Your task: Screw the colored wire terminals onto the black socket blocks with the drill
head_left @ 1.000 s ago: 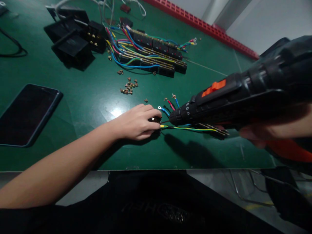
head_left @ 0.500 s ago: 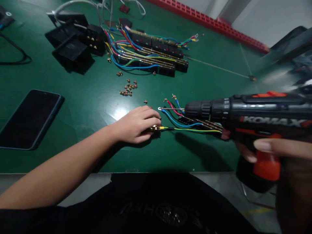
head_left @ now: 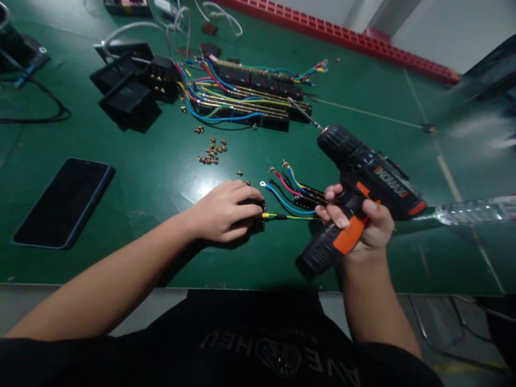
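Observation:
My right hand [head_left: 358, 220] is wrapped round the handle of a black and orange cordless drill [head_left: 371, 169]. Its long bit points up and to the left, above the table and free of any screw that I can see. My left hand [head_left: 231, 209] is closed over a small black block [head_left: 260, 207], mostly hidden under the fingers. A yellow-green wire [head_left: 278, 217] runs from that block to the right. Beside it, a blue wire [head_left: 282, 198] ends in a bare ring lug, while the red wire [head_left: 286, 183] has a screw at its tip.
Loose brass screws [head_left: 212, 153] lie beyond my left hand. Farther back are wired black terminal strips [head_left: 250, 102] and black plastic housings [head_left: 129, 102]. A phone [head_left: 64, 204] lies at left. A red perforated rail [head_left: 342, 37] edges the table's far side.
The drill has swung from pointing left, its bit by the blue wire's lug, to pointing up-left away from the wires. My left hand stays on the black block.

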`<action>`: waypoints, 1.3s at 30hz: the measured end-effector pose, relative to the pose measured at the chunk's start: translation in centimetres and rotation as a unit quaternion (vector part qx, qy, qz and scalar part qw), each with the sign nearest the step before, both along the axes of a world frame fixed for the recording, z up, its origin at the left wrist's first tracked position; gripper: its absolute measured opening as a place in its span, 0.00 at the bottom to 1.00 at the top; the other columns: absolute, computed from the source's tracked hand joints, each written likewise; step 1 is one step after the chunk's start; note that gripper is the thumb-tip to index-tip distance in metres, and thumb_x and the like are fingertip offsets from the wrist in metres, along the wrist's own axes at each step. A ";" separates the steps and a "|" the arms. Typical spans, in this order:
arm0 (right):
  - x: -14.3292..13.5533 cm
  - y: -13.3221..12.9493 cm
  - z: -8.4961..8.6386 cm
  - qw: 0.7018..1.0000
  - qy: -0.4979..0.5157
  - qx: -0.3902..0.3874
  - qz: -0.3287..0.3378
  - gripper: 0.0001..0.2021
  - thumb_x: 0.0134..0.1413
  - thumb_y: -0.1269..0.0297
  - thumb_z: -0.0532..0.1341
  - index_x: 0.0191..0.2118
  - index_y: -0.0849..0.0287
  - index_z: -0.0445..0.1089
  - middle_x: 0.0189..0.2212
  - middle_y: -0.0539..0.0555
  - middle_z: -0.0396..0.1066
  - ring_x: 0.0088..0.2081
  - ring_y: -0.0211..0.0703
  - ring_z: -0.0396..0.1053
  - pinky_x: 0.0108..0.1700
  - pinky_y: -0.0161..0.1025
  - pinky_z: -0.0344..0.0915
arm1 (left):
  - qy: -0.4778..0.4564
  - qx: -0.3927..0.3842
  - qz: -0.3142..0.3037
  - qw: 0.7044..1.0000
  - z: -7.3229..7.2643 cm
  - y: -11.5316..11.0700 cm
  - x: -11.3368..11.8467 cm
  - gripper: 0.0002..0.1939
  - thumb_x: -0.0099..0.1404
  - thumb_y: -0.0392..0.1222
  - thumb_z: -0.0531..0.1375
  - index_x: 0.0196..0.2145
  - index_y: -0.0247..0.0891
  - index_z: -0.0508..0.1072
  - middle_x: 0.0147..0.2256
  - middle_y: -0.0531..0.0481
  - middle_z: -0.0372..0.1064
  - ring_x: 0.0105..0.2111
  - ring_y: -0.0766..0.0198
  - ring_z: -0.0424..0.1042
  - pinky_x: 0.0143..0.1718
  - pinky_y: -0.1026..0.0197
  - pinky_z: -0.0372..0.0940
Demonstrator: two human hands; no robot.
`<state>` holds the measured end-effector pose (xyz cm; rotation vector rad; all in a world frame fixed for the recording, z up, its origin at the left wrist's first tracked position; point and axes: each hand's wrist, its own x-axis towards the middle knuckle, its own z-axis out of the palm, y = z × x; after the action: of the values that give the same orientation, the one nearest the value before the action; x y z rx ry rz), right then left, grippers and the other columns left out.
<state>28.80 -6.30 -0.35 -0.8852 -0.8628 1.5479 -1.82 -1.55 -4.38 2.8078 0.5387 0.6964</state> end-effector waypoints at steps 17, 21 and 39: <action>-0.6 0.3 -4.1 0.994 0.066 0.004 0.086 0.26 0.49 0.47 0.73 0.46 0.62 0.75 0.40 0.55 0.74 0.25 0.30 0.66 0.37 0.38 0.74 | 0.022 0.024 0.007 0.999 0.2 -0.3 0.1 0.13 0.69 0.42 0.57 0.47 0.39 0.77 0.53 0.38 0.73 0.44 0.51 0.70 0.47 0.48 0.68; -0.6 0.0 -4.2 0.990 0.088 -0.013 0.110 0.30 0.50 0.41 0.72 0.50 0.60 0.74 0.43 0.55 0.73 0.35 0.37 0.74 0.42 0.41 0.77 | 0.020 0.022 0.005 1.000 0.2 -0.3 0.0 0.13 0.69 0.42 0.58 0.47 0.38 0.77 0.53 0.38 0.73 0.45 0.50 0.70 0.47 0.48 0.68; -0.2 -2.4 -3.1 0.991 -0.011 0.075 0.111 0.22 0.60 0.62 0.64 0.60 0.54 0.70 0.38 0.56 0.73 0.40 0.44 0.68 0.48 0.46 0.68 | 0.107 -0.089 0.111 0.984 2.5 6.5 0.7 0.11 0.72 0.44 0.60 0.39 0.41 0.82 0.35 0.47 0.77 0.38 0.58 0.71 0.44 0.55 0.62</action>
<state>28.59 -8.72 -3.43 -0.7178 -1.1092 1.6411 -1.07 4.95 -1.90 2.6929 0.9147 0.3617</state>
